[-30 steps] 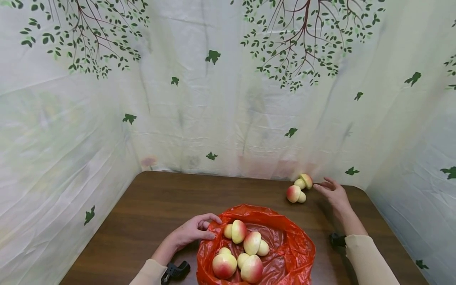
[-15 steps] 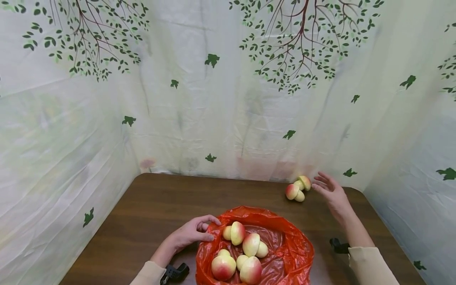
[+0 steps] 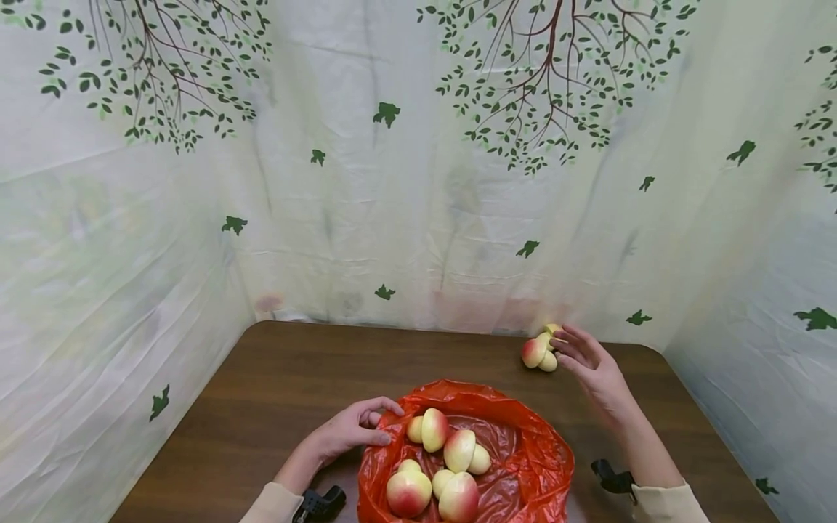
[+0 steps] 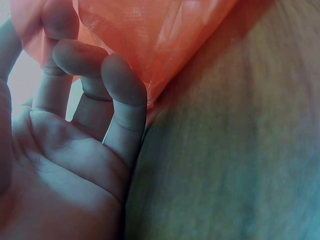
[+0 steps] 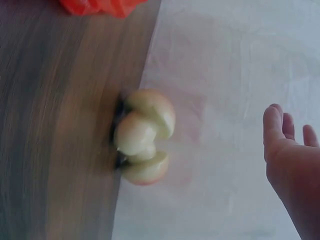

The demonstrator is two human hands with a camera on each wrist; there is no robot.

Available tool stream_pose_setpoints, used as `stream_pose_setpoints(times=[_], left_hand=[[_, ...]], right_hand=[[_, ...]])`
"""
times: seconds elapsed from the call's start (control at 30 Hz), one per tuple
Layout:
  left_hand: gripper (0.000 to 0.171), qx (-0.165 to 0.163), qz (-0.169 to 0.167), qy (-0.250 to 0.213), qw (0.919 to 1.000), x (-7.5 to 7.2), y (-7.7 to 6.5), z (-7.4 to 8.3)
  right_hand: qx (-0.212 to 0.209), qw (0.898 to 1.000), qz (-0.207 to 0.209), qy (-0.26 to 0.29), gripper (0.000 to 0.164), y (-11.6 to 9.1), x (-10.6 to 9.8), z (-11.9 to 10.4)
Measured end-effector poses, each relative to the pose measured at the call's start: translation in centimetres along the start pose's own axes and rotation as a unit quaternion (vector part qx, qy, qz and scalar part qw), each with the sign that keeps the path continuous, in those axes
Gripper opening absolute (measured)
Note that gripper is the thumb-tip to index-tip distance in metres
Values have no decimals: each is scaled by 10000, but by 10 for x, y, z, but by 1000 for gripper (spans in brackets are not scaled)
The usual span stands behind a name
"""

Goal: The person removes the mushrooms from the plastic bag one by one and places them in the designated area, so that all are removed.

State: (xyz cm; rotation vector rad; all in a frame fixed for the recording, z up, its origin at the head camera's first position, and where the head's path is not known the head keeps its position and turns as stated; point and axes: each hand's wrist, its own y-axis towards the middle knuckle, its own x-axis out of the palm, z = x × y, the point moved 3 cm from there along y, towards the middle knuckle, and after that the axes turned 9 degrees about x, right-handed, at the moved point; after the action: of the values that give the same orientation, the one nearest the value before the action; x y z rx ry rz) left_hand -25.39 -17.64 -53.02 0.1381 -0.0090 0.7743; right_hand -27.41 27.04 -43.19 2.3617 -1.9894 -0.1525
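Observation:
My left hand (image 3: 346,434) pinches the left rim of a crumpled red plastic bag (image 3: 549,444), which stands wide open at the table's front. In the left wrist view its fingers are bent against the red plastic (image 4: 155,30). Several toy mushrooms with red-and-yellow caps (image 3: 408,492) lie inside the bag. Near the table's back right edge are two more: a front mushroom (image 3: 534,353) and a rear mushroom (image 3: 551,328), close together. My right hand (image 3: 596,372) reaches over beside them, fingers loosely bent, partly hiding the rear one. In the right wrist view, a gap separates that hand from the mushrooms (image 5: 136,133).
The brown wooden table (image 3: 314,356) has rounded back corners. Pale curtains (image 3: 340,240) printed with branches and leaves hang behind it and along both sides. Black wrist mounts (image 3: 320,503) hang below both forearms.
My right hand has drawn back slightly, then moved left over the rear mushroom. The two loose mushrooms sit a little closer together. My left hand stays on the bag's rim.

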Motion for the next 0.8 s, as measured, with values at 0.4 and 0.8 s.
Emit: stream_pose_setpoints(times=[0.4, 0.8], left_hand=[[47, -5, -15, -24, 10000, 0, -1, -1], [47, 15, -14, -7, 10000, 0, 0, -1]], right_hand=[[-460, 9968, -640, -162, 57, -14, 32, -14], [-320, 9922, -1188, -187, 59, -21, 69, -11]])
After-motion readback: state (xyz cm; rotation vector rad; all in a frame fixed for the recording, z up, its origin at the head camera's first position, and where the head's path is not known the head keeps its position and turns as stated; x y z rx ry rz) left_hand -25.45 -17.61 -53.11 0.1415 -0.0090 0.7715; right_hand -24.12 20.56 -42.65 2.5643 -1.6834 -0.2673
